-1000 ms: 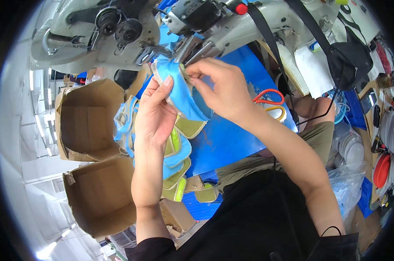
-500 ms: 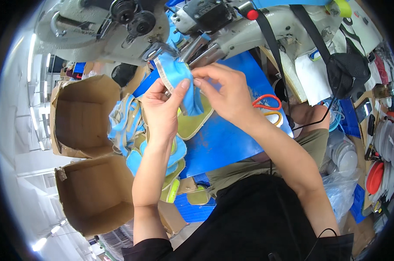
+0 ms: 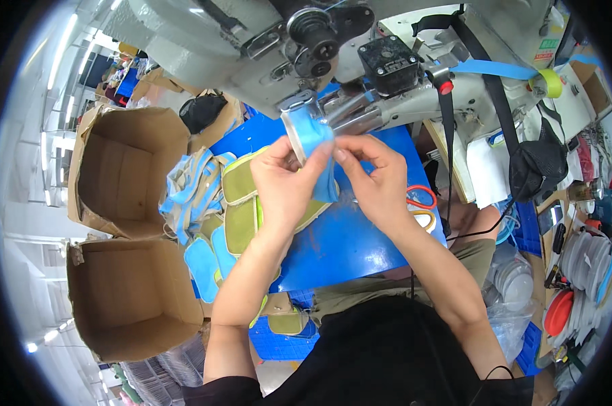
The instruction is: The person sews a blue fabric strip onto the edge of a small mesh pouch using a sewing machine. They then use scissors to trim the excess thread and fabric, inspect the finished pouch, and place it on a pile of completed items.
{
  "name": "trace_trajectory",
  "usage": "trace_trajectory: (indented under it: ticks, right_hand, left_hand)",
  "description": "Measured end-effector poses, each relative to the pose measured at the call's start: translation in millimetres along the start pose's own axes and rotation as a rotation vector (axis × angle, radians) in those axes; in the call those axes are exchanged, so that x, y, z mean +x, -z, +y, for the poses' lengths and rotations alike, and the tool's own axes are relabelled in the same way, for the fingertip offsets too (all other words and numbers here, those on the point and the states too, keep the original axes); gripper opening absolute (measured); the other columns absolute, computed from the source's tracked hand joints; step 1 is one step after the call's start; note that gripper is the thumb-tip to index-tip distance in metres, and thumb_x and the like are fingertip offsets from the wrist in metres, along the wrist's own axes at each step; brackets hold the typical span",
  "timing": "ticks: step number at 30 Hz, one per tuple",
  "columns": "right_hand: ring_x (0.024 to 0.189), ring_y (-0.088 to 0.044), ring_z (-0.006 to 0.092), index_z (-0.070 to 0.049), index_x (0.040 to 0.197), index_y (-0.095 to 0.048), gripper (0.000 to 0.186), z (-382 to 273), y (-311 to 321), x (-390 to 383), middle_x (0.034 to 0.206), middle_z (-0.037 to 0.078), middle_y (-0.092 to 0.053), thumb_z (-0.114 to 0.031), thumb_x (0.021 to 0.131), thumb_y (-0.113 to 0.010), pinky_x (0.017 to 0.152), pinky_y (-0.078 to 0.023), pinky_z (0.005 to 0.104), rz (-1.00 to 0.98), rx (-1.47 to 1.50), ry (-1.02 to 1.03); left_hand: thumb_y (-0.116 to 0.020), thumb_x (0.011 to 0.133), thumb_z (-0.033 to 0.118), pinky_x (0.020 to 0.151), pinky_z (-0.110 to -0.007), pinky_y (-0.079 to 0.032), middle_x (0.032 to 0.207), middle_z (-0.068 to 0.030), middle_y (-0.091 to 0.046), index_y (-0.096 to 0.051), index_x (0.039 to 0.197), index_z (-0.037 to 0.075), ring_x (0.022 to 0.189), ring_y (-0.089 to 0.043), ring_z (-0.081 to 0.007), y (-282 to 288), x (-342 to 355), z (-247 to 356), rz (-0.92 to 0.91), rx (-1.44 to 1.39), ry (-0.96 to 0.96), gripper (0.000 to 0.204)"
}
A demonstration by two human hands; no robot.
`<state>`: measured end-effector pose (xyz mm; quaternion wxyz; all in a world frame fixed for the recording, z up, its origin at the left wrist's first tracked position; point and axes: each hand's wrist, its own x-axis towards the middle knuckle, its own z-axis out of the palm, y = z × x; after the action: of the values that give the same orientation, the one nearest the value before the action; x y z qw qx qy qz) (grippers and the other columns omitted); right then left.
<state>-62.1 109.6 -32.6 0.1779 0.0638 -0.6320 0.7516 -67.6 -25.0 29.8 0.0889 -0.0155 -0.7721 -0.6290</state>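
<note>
Under the sewing machine's metal head (image 3: pixel 299 100), a small blue fabric piece (image 3: pixel 309 130) with a beige edge strip hangs down between my hands. My left hand (image 3: pixel 284 188) is closed on its left side, thumb on top. At its right edge my right hand (image 3: pixel 379 179) pinches with thumb and forefinger; the fingertips partly hide what lies between them. Below and left of my left hand, olive fabric pieces (image 3: pixel 241 227) with bright yellow-green trim lie on the blue table (image 3: pixel 367 245). Beside them is a tangled heap of blue and beige strips (image 3: pixel 194 188).
Two open cardboard boxes (image 3: pixel 133 172) stand on the left, one nearer than the other. Scissors with red and orange handles (image 3: pixel 422 197) lie right of my right hand. A blue tape roll (image 3: pixel 547 83) and a black pouch (image 3: pixel 537 168) are at the machine's right.
The view has shifted, so the machine and my hands appear farther right and lower. More of the olive pieces shows. Both hands keep their pinch at the blue fabric.
</note>
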Motion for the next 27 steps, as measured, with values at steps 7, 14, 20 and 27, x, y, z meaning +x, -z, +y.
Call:
trace_trajectory:
  ticks: [7, 14, 20, 27]
  right_hand:
    - [0.084, -0.067, 0.0108, -0.001, 0.111, -0.071, 0.022, -0.1, -7.3, -13.7, 0.093, 0.004, -0.073, -0.006, 0.091, -0.075, 0.072, -0.053, 0.0276, -0.019, 0.17, -0.139]
    - [0.086, -0.066, 0.0104, -0.002, 0.11, -0.069, 0.024, 17.6, -17.8, -18.3, 0.097, 0.004, -0.071, -0.004, 0.087, -0.077, 0.07, -0.053, 0.0268, -0.004, 0.275, -0.073]
    - [0.083, -0.065, 0.012, -0.001, 0.104, -0.071, 0.018, 26.2, -9.3, -15.2, 0.092, 0.006, -0.069, -0.001, 0.086, -0.076, 0.069, -0.051, 0.0269, -0.021, 0.191, 0.041]
    - [0.082, -0.065, 0.0138, -0.002, 0.103, -0.071, 0.02, 27.7, -5.5, -10.9, 0.093, 0.006, -0.069, -0.005, 0.085, -0.078, 0.071, -0.05, 0.0269, -0.054, 0.093, 0.095]
  left_hand:
    - [-0.079, 0.088, 0.001, 0.072, -0.025, -0.055, 0.095, -0.0073, -0.076, -0.074, 0.105, -0.001, 0.08, -0.068, -0.008, 2.9, 10.4, 2.4, -0.04, -0.086, 0.052, 0.018]
    - [-0.078, 0.09, 0.004, 0.081, -0.028, -0.056, 0.101, -0.0088, -0.076, -0.072, 0.109, -0.001, 0.086, -0.07, -0.0111, 24.7, 21.2, -3.9, -0.2, -0.167, 0.077, 0.02]
    - [-0.074, 0.094, 0.004, 0.09, -0.028, -0.055, 0.108, -0.009, -0.076, -0.069, 0.117, -0.001, 0.097, -0.07, -0.013, 30.7, 26.1, -9.7, -0.274, -0.196, 0.075, 0.024]
    - [-0.072, 0.096, 0.007, 0.091, -0.029, -0.055, 0.111, -0.0089, -0.075, -0.066, 0.121, 0.001, 0.098, -0.071, -0.013, 33.2, 27.7, -5.3, -0.349, -0.329, 0.163, 0.027]
